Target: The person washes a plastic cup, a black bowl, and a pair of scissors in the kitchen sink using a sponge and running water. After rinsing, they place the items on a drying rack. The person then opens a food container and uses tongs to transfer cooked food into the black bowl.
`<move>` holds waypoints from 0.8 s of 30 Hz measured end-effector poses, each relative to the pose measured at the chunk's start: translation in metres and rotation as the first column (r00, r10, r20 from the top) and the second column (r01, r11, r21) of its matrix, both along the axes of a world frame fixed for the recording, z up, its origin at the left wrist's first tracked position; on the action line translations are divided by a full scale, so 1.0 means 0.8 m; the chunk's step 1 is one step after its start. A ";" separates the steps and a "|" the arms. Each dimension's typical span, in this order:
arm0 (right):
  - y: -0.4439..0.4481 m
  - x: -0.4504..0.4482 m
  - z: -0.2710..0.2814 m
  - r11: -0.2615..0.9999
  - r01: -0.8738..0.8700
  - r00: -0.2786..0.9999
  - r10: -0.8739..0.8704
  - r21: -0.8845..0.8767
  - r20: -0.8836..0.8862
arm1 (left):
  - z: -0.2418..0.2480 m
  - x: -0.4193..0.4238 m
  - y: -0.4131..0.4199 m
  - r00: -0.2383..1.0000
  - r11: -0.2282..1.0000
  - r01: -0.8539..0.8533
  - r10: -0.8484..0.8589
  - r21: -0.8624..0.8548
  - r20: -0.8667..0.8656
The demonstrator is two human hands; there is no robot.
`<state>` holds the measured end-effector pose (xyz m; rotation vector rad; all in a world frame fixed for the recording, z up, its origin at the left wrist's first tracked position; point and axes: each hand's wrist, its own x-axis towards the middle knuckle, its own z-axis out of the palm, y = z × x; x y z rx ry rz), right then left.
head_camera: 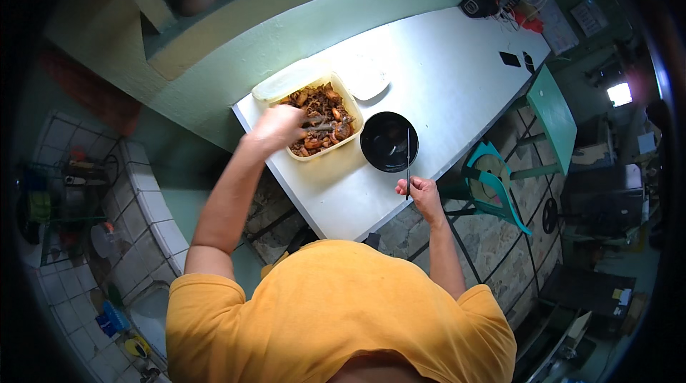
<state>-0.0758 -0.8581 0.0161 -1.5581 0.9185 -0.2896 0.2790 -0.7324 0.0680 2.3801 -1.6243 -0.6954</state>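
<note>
A pale plastic food container point(355, 115) stands on the white table, filled with dark, saucy chunks of cooked meat point(321, 107). My left hand point(276, 128), blurred, is over its near-left side, gripping a utensil point(320, 127) that looks like tongs. The utensil's end is among the chunks. Beside the container, on the right, sits a black bowl point(387, 142) with glossy inner walls. In my right hand point(420, 194) is a thin, straight utensil point(408, 160), seen nearly edge-on; whether it is a knife cannot be told. Its upper part crosses the bowl's right side.
A white lid or dish point(367, 80) lies behind the container on the white table point(439, 72). A phone point(509, 59) and a black speaker-like device point(479, 6) are farther along. A teal plastic chair point(496, 184) stands at the table's right edge. A tiled sink counter point(147, 195) is on the left.
</note>
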 end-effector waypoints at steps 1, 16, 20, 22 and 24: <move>0.001 0.001 -0.001 1.000 -0.015 0.999 0.015 0.010 0.037 | -0.017 -0.018 -0.016 0.996 0.993 0.072 -0.076 -0.092 -0.046; -0.055 -0.031 -0.024 0.993 -0.068 0.996 0.063 0.098 0.058 | -0.095 0.004 -0.027 0.965 0.986 -0.156 0.141 0.051 0.220; -0.081 -0.056 -0.026 0.991 -0.084 0.994 0.076 0.108 0.082 | -0.054 -0.008 -0.014 0.930 0.942 -0.292 0.238 0.168 0.281; -0.095 -0.068 -0.024 0.990 -0.094 0.991 0.083 0.107 0.101 | -0.035 -0.025 -0.014 0.914 0.939 -0.326 0.282 0.113 0.293; -0.108 -0.079 -0.022 0.989 -0.103 0.990 0.091 0.107 0.110 | -0.027 -0.047 -0.024 0.922 0.935 -0.337 0.303 0.112 0.242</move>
